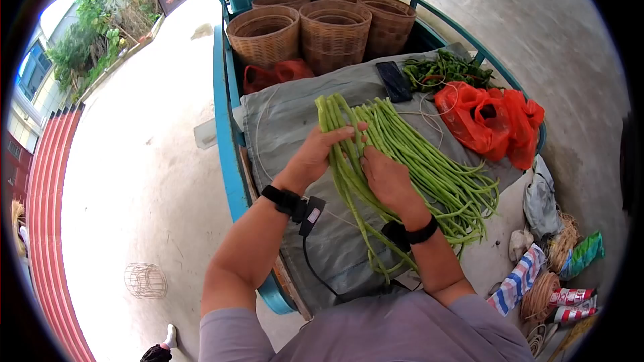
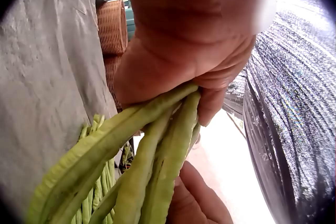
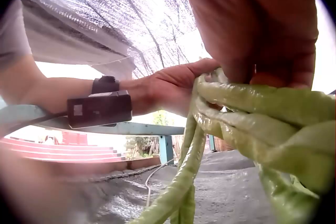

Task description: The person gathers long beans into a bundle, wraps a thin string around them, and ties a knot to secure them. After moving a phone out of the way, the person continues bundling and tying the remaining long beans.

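My left hand [image 1: 312, 155] grips a small bunch of green long beans [image 1: 327, 108] near their upper ends, thumb across them. Close beside it, my right hand [image 1: 387, 179] pinches beans of the same bunch, which trail down toward my body. In the left wrist view several bean ends [image 2: 137, 182] come out under the left thumb, and the right fingers [image 2: 195, 199] show just below. The right wrist view has beans [image 3: 283, 106] passing beneath the right hand [image 3: 257, 29]. A larger pile of long beans [image 1: 436, 167] lies spread to the right on a grey cloth [image 1: 295, 117].
The cloth covers the bed of a blue-green cart [image 1: 231, 181]. Wicker baskets [image 1: 334, 33] stand at its far end. A phone [image 1: 394, 82], green peppers [image 1: 451, 70] and a red plastic bag [image 1: 479, 121] lie at the far right. Rope coils [image 1: 540, 298] sit at the lower right.
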`<state>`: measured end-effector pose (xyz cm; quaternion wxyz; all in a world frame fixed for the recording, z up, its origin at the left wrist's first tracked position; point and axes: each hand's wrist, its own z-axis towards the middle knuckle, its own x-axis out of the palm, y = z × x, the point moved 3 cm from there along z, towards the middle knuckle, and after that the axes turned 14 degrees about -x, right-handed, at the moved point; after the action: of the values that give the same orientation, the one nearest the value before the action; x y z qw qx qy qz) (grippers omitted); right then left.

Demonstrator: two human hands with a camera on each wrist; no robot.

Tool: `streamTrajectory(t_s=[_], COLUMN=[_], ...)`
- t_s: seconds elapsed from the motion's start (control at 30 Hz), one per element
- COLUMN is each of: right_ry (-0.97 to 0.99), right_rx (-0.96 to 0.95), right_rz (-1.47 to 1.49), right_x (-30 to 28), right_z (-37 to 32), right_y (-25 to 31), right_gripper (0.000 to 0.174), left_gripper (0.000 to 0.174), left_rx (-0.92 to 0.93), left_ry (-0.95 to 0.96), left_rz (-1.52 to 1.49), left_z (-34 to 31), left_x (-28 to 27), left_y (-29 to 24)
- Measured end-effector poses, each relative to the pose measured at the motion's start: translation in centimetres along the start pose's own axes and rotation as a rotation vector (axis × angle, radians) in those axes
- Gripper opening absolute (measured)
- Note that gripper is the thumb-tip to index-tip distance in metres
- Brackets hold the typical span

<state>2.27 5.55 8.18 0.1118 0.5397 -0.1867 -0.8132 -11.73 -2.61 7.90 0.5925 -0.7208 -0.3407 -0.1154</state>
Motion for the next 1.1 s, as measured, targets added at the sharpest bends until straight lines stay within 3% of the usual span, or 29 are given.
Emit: streamTrajectory(t_s=[0.13,0.23,0.33,0.43,0.53,0.63,0.83,0.93,1.1], right_ry=[0.006,0.154,0.078,-0.095,0.148,0.2,0.16,0.228,-0.036], right_rx=[-0.048,0.016,-0.017,0.107,0.209,0.295,0.278,0.309,0.318], right_rz=[0.049,0.079,0.039,-0.147,-0.295,-0.359,-0.347,-0.177,-0.078], right_x=[-0.2,0.4,0.9,-0.1,0.8,2.0,4.1,3.7,2.1], right_z=[-0.2,-0.6,-2.0,-1.1,0.2,0.7,0.9,1.2,0.4], right_y=[0.1,0.1,-2.4,-6.0,-9.1,-9.4,-11.2,-11.8,-10.7], right_gripper=[0.016,0.017,0.02,0.019,0.025,0.029,0.031,0.026,0.021], left_gripper=[0.025,0.024,0.022,0.021,0.021,0.018,0.014,0.016,0.014], left_rx=[-0.022,-0.081,-0.161,-0.073,0.024,0.055,-0.044,-0.049,-0.013], left_ry=[-0.033,-0.202,-0.335,-0.316,-0.402,-0.367,-0.185,-0.398,-0.265], left_rz=[0.039,0.052,0.047,0.031,-0.081,-0.215,-0.146,-0.18,-0.318], left_z=[0.4,0.6,1.2,1.6,1.9,1.7,1.8,1.7,1.6], left_x=[-0.8,-1.1,-3.2,-3.9,-3.4,-2.6,-3.3,-3.5,-2.6], left_y=[0.4,1.1,1.7,1.9,2.1,2.2,2.1,2.3,2.1])
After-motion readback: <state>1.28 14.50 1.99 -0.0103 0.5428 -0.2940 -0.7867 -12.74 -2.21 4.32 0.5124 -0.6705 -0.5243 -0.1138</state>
